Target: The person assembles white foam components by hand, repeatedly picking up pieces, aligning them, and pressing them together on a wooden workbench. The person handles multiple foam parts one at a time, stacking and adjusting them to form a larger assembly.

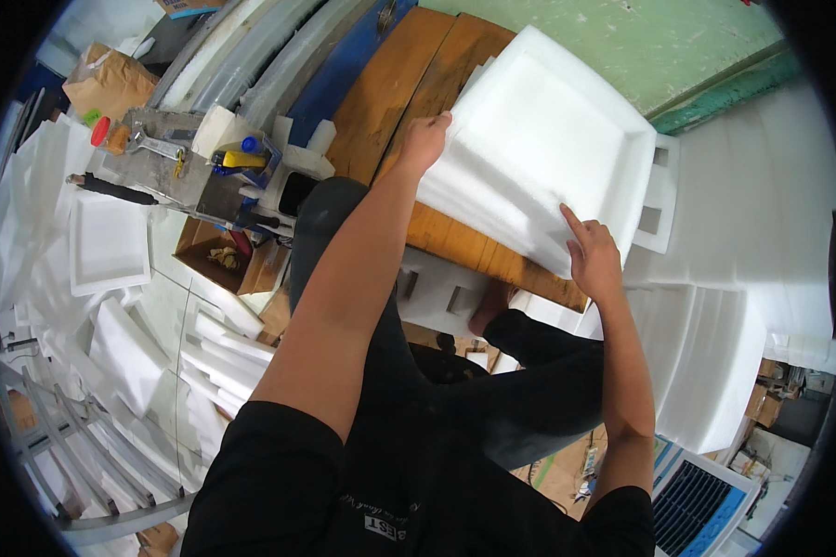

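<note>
A white foam tray [567, 111] with a raised rim lies tilted on the wooden bench top in front of me. It appears to rest on other white foam pieces. My left hand [424, 141] is closed on the tray's left edge, its thumb toward the rim and the other fingers mostly hidden. At the near right side, my right hand [594, 258] touches the foam. Its index finger is stretched along the near rim, with the thumb apart and the remaining fingers partly curled out of sight.
Left of the bench, a grey stand [172, 130] carries a wrench [158, 147] and a yellow-handled tool [241, 160]. Below is an open cardboard box [215, 255]. White foam pieces [130, 353] cover the left floor. Foam stacks [692, 343] stand right, near a blue-white slatted unit [701, 497].
</note>
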`<state>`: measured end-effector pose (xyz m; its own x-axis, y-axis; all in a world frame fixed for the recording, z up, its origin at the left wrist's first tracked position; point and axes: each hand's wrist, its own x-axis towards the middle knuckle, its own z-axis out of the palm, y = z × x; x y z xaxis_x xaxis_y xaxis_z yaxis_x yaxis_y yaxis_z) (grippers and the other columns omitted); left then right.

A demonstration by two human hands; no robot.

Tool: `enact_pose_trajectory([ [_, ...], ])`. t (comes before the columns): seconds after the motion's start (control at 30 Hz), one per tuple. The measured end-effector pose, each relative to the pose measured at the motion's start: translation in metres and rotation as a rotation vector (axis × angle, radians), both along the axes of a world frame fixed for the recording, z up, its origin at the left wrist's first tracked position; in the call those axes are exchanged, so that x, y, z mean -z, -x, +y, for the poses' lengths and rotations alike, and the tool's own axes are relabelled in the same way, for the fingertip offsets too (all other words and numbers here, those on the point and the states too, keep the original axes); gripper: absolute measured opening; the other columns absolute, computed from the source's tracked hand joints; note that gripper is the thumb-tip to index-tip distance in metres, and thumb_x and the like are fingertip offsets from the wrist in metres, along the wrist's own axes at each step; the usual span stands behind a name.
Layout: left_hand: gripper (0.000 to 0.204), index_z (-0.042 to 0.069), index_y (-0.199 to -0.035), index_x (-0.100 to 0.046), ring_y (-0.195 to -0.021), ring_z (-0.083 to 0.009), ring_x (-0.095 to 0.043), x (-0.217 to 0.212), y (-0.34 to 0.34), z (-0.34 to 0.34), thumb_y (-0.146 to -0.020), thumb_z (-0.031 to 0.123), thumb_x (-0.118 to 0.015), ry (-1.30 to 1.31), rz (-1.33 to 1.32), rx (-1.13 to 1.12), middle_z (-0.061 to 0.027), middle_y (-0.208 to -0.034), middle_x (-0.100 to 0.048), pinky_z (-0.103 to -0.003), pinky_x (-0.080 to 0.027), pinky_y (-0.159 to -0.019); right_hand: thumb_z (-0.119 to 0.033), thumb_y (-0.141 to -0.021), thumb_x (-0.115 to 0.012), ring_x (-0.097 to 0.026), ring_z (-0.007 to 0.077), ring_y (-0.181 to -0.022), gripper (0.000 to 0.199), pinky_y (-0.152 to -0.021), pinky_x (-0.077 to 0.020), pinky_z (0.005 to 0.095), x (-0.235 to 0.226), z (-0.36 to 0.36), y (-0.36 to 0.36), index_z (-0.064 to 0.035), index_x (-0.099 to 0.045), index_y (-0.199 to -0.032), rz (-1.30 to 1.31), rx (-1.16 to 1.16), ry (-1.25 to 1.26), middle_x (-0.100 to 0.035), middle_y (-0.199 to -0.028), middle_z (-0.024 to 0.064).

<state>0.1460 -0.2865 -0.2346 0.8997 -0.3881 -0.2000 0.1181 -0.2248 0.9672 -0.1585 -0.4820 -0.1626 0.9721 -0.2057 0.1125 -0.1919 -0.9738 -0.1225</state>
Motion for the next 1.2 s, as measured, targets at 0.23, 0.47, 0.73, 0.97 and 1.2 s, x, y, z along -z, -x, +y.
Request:
enact_pose_trajectory([
  [0.23, 0.054, -0.008, -0.089, -0.066, -0.09, -0.0349, -0.064, -0.002, -0.001, 0.001, -0.101, 0.043, -0.055, -0.027, -0.008, -0.012, -0.0235, -0.091, -0.068, -0.045, -0.047, -0.086, 0.0, -0.087, -0.067, -0.061, 0.0323, -0.094, 0.07, -0.087, -0.0528, 0.0442, -0.005, -0.003, -0.004, -0.0277, -0.054, -0.15, 0.028, 0.0, -0.029, -0.062, -0.1, 0.0134],
  [0.47, 0.053, -0.005, -0.101, -0.071, -0.103, -0.0375, -0.066, -0.009, 0.002, 0.004, -0.103, 0.044, -0.053, -0.071, 0.005, 0.003, -0.0246, -0.106, -0.071, -0.045, -0.048, -0.094, 0.001, -0.087, -0.067, -0.061, 0.0331, -0.096, 0.07, -0.087, -0.0525, 0.0445, -0.005, -0.003, -0.005, -0.0266, -0.054, -0.151, 0.013, -0.001, -0.081, -0.063, -0.099, 0.0139],
  [0.73, 0.053, -0.004, -0.109, -0.072, -0.114, -0.0398, -0.064, -0.009, 0.003, 0.005, -0.103, 0.045, -0.052, -0.1, 0.01, -0.013, -0.0264, -0.117, -0.07, -0.046, -0.046, -0.101, 0.0, -0.089, -0.067, -0.062, 0.0327, -0.096, 0.069, -0.088, -0.0527, 0.0442, -0.006, -0.003, -0.006, -0.0279, -0.054, -0.151, 0.019, 0.014, -0.077, -0.063, -0.1, 0.0135],
  [0.97, 0.055, -0.004, -0.106, -0.072, -0.112, -0.0422, -0.064, -0.006, -0.001, 0.004, -0.102, 0.046, -0.052, -0.113, 0.017, 0.028, -0.0272, -0.115, -0.07, -0.047, -0.047, -0.099, -0.001, -0.089, -0.066, -0.062, 0.033, -0.097, 0.071, -0.088, -0.0533, 0.0444, -0.003, -0.004, -0.007, -0.0297, -0.052, -0.152, 0.042, 0.005, -0.048, -0.063, -0.102, 0.0138],
  [1.2, 0.056, -0.005, -0.103, -0.072, -0.107, -0.0433, -0.065, 0.0, -0.005, 0.003, -0.101, 0.046, -0.05, -0.122, -0.027, 0.036, -0.0285, -0.111, -0.07, -0.048, -0.048, -0.098, 0.0, -0.09, -0.066, -0.062, 0.0328, -0.098, 0.073, -0.09, -0.0532, 0.0445, 0.005, -0.005, -0.009, -0.0297, -0.049, -0.154, 0.043, 0.029, -0.022, -0.063, -0.103, 0.0143],
])
